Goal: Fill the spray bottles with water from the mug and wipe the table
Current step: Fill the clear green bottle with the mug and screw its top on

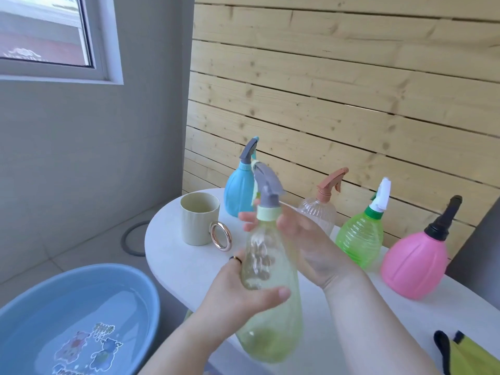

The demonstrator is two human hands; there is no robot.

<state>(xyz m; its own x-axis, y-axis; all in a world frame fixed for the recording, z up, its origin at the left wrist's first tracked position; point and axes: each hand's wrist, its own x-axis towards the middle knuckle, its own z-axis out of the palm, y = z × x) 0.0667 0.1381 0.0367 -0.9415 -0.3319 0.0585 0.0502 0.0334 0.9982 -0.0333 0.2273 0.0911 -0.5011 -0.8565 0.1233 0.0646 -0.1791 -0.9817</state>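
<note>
- Head view: left hand (243, 290) grips the body of the pale green spray bottle (267, 320), held tilted over the table (173, 255) edge. Right hand (300, 244) wraps its collar (267, 213).
- Likely step: twisting the spray head. Steady the body and turn at the collar only.
- Count: five bottles, one held and four standing: blue bottle (239, 196), clear bottle (319, 212), green bottle (361, 234), pink bottle (414, 269). One mug (198, 220), one water basin (130, 280), one cloth (470, 358).

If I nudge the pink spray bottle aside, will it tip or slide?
Probably slides rather than tips: the pink spray bottle has a wide round body under a narrow black top. Likely light plastic, but opaque, so its fill is hidden.
</note>
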